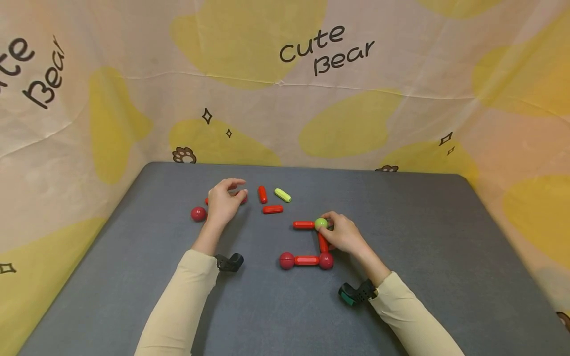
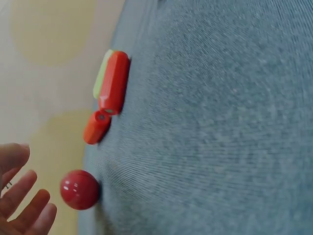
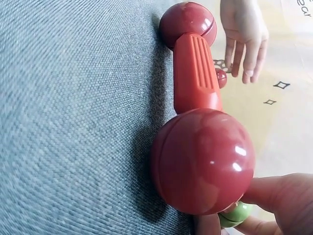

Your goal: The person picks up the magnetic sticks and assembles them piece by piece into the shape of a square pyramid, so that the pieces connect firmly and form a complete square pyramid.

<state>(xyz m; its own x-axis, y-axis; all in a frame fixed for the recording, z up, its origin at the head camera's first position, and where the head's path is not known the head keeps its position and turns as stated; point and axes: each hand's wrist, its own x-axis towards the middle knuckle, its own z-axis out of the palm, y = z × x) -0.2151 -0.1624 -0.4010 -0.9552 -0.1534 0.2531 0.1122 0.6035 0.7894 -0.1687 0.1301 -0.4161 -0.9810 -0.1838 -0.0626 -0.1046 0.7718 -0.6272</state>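
Observation:
In the head view, my right hand [image 1: 344,233] pinches a green ball [image 1: 320,224] between thumb and fingers. That ball is part of a joined shape: one red rod [image 1: 304,225] points left from it, and a second red rod [image 1: 322,243] runs down to a dark red ball [image 1: 326,260]. From there a red rod [image 1: 307,260] leads left to another dark red ball [image 1: 287,260]. Over the far left part of the table, my left hand [image 1: 224,201] hovers with parted fingers. Close to its fingertips lies a loose red ball [image 2: 80,190], apart from them in the left wrist view.
Two loose red rods [image 1: 262,194] [image 1: 272,209] and a yellow-green rod [image 1: 282,195] lie between the hands, toward the back. Left of the left wrist sits a dark red ball [image 1: 198,213], with red pieces partly hidden behind the hand. A printed cloth hangs behind the grey table [image 1: 401,217].

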